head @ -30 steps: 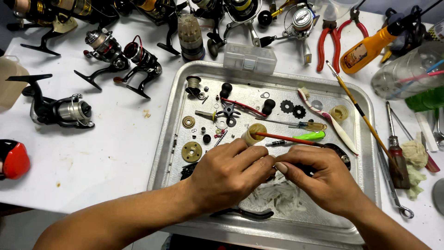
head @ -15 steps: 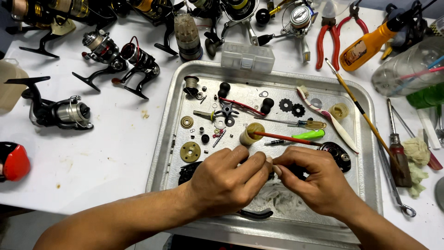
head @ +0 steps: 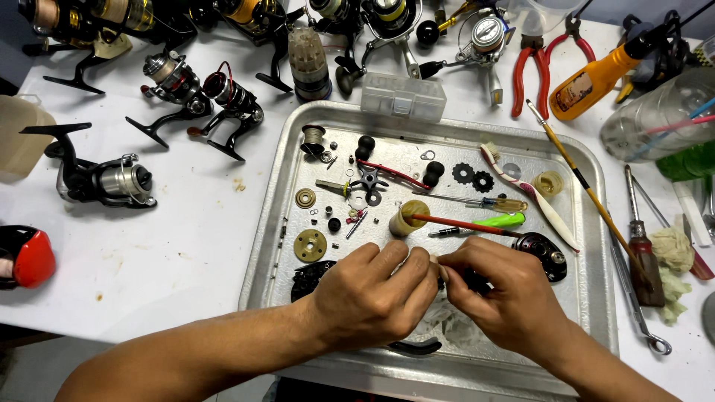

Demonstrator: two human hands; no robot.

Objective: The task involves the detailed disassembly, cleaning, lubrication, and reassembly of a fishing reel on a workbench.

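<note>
Both my hands meet over the near half of a metal tray (head: 275, 216). My left hand (head: 372, 294) and my right hand (head: 499, 294) pinch together on a small dark reel part (head: 474, 281), mostly hidden by my fingers. Crumpled white tissue (head: 447, 327) lies under them, and a black curved handle (head: 413, 347) pokes out below my left hand. Just beyond my fingers lie a red-handled brush (head: 454, 222) in a small grease cup (head: 408, 216), a green tool (head: 500, 220), a brass gear (head: 310, 245) and a black reel side plate (head: 544, 253).
Several fishing reels (head: 104, 179) stand left of and behind the tray. A clear plastic box (head: 403, 97), red pliers (head: 530, 71), an orange oil bottle (head: 596, 82), screwdrivers (head: 644, 246) and a wrench (head: 633, 305) lie at the back and right. A red-black object (head: 26, 257) sits far left.
My hands have stayed over the tray's near half and closed in tighter on the small part, fingertips shifting slightly. Nothing else on the table has moved.
</note>
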